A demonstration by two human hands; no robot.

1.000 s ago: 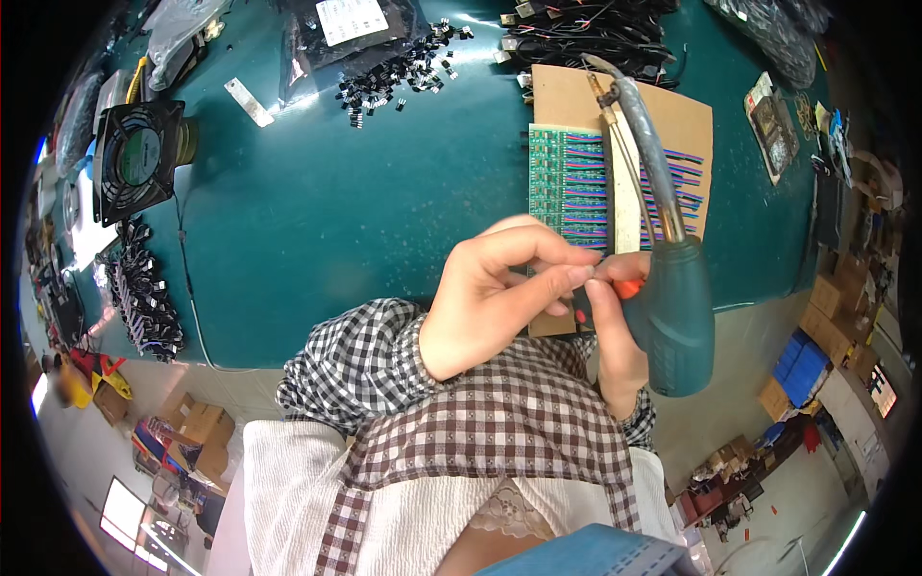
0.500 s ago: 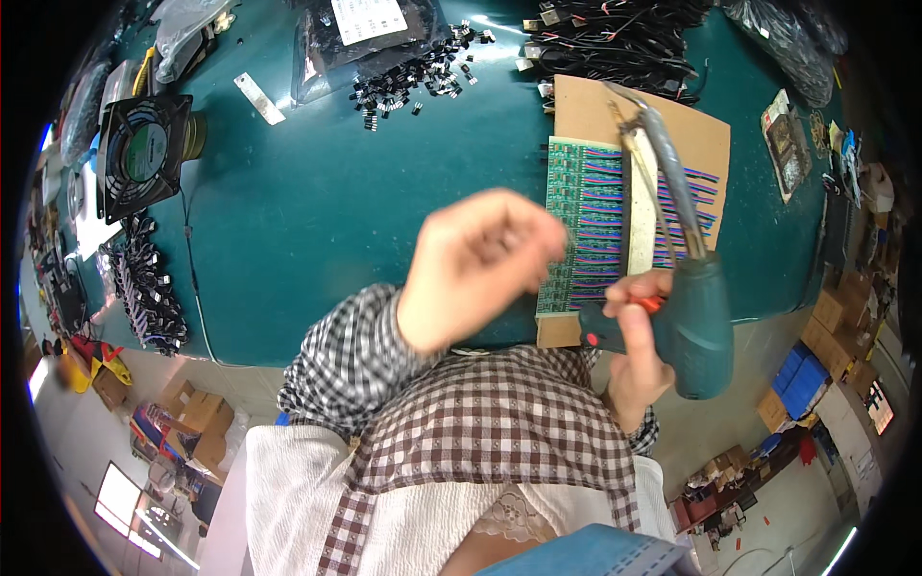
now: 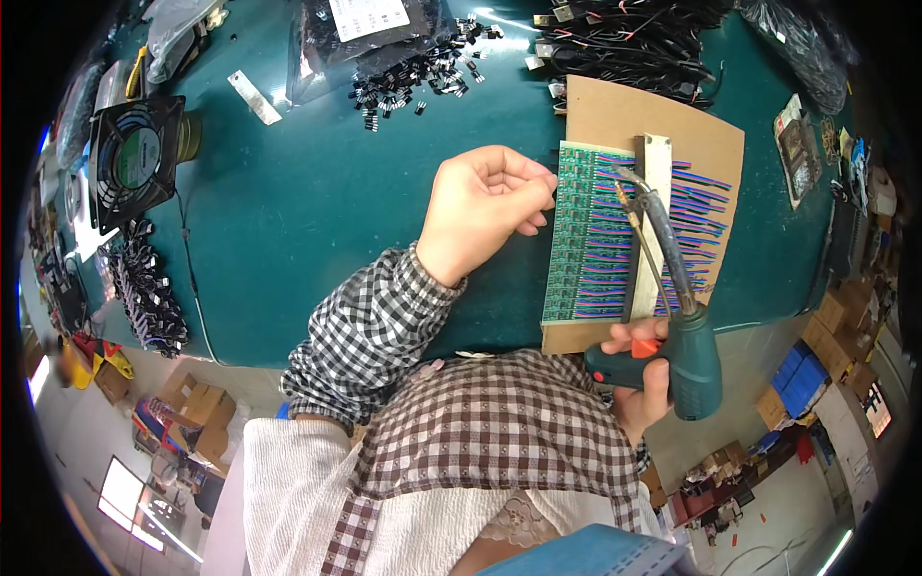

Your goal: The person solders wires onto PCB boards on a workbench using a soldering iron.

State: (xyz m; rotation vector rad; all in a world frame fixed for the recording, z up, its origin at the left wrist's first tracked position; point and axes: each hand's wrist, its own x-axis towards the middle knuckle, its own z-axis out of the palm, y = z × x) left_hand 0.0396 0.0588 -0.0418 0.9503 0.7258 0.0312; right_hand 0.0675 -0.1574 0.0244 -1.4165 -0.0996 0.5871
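A dark green soldering gun (image 3: pixel 693 370) with a red trigger is in my right hand (image 3: pixel 645 389), whose fingers wrap its handle. Its metal tip hangs over the coloured wires (image 3: pixel 696 216) of a row of green circuit boards (image 3: pixel 573 235). Close to the far left edge of these boards, my left hand (image 3: pixel 488 206) is closed in a pinch. Whatever lies between its fingertips is too small to make out. A pale bar (image 3: pixel 655 206) with a dark side lies across the wires. Boards and wires rest on a brown cardboard sheet (image 3: pixel 615 106).
Small black connectors (image 3: pixel 408 86) lie heaped beside a plastic bag (image 3: pixel 336 58) at the back. Bundled black cables (image 3: pixel 624 48) are at the far right. On the left stand a black fan (image 3: pixel 139 158) and a pile of black parts (image 3: pixel 144 288). A metal strip (image 3: pixel 254 98) lies nearby.
My left hand has moved away from me and now pinches near the boards' far left edge. The soldering gun has come slightly nearer to me, its tip lower over the wires.
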